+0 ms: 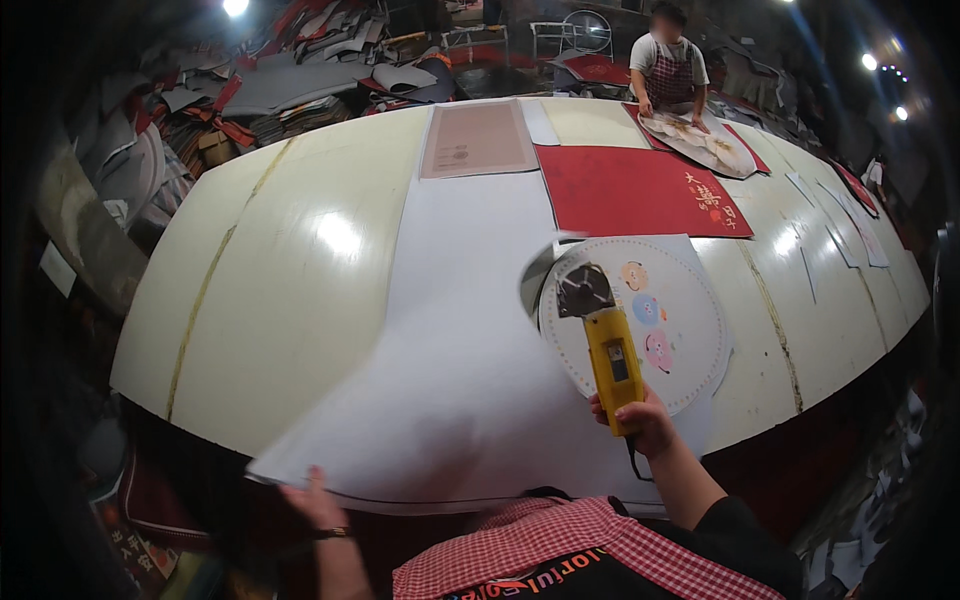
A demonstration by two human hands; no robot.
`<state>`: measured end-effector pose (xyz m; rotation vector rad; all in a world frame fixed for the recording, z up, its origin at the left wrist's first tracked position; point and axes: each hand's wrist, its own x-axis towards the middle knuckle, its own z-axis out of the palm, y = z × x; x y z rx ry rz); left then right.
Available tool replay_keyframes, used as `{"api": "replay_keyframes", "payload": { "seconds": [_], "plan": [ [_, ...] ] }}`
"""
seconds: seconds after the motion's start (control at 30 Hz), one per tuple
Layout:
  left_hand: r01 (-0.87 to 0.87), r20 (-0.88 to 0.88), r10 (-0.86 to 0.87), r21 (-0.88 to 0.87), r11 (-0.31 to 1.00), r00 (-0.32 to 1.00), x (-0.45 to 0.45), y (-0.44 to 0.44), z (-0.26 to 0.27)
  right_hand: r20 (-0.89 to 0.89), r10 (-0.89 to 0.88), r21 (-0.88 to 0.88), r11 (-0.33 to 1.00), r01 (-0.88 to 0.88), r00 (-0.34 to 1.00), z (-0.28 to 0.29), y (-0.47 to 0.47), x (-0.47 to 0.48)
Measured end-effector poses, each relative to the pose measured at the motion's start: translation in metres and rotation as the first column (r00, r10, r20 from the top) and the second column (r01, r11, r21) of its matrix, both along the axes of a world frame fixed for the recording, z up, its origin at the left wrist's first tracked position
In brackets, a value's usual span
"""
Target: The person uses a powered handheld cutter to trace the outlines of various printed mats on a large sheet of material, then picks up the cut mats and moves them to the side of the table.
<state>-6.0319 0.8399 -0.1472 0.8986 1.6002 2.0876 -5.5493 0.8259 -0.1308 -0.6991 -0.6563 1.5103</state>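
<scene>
My right hand [641, 420] grips a yellow handheld electric cutter [616, 367]. The cutter's round metal head [585, 291] hangs over a round mat [675, 300] with a dotted rim and cartoon faces. At the near left, my left hand [319, 502] holds the edge of a large white sheet [465, 360], its corner raised past the table's front edge. The sheet billows and is blurred. A curved cutout in it follows the round mat's left side. The fingertips of my left hand are partly hidden by the sheet.
Beyond lie a red mat [630, 187] bearing writing and a brownish mat [480, 139] on the pale table [300, 300]. Across the table a person [667, 67] handles an oval mat [701, 142]. Offcut strips [840, 247] lie right; scrap piles [300, 82] stand behind. A cord [636, 461] trails from the cutter.
</scene>
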Motion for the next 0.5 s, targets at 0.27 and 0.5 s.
{"api": "replay_keyframes", "payload": {
  "seconds": [0.27,0.5],
  "plan": [
    [-0.738,-0.669,0.557,0.018,0.674,0.492,-0.419,-0.112,0.134,-0.003,0.075,0.038,0.996,-0.075,0.997,0.002,0.002,-0.009],
    [-0.717,-0.794,0.472,0.068,0.694,0.382,-0.381,-0.043,0.152,-0.084,0.008,-0.06,0.998,-0.013,0.996,-0.056,-0.004,-0.001]
  ]
}}
